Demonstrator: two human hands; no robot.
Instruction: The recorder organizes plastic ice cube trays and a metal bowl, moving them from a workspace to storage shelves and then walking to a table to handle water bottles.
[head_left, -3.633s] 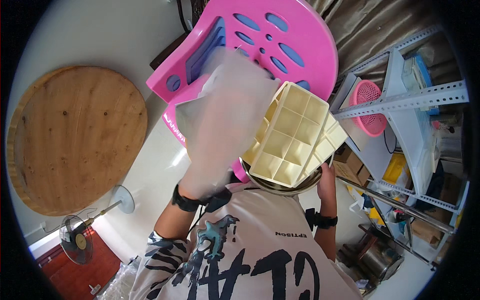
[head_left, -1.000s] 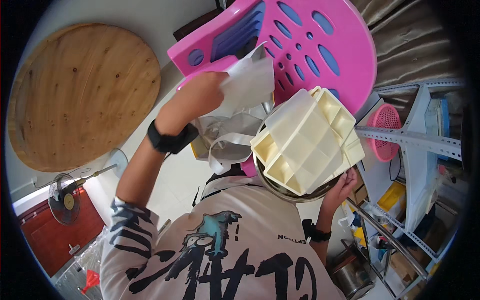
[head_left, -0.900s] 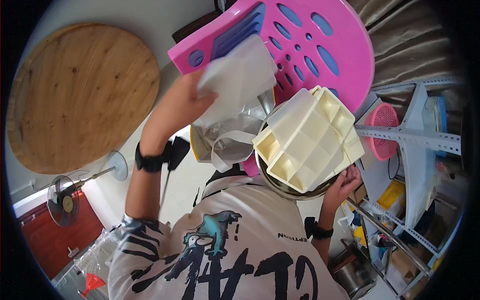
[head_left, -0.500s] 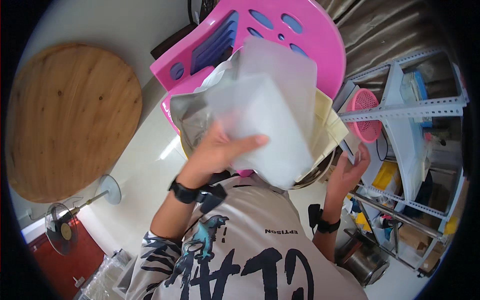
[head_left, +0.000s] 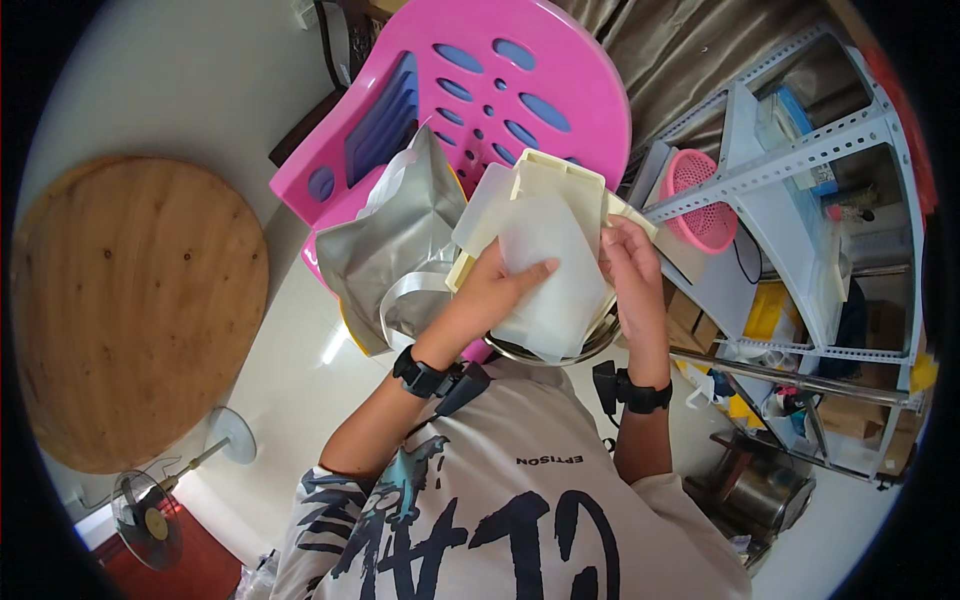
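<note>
My left hand [head_left: 490, 295] is closed on a frosted plastic sheet [head_left: 555, 285], its thumb lying across the front. A second frosted sheet [head_left: 482, 215] shows behind, at upper left. Beneath them are cream plastic trays [head_left: 562, 175], partly covered. My right hand [head_left: 632, 265] is at the right edge of the sheets and trays with fingers curled; what its fingertips grip is hidden. Under the trays the rim of a round metal bowl [head_left: 545, 360] shows. To the left, a silver bag [head_left: 385, 245] with a white strap handle stands open on a pink chair [head_left: 590, 70].
At the right stands a grey metal shelf rack [head_left: 790, 250] with a pink basket [head_left: 698, 200] at its near edge. A round wooden tabletop [head_left: 140, 310] leans at the left wall, with a fan [head_left: 148, 520] below it. A metal pot [head_left: 765, 490] sits at lower right.
My right hand has moved left from beside the shelf to the sheets and trays. The frosted sheets have come lower, uncovering the cream trays and bag. The view has shifted.
</note>
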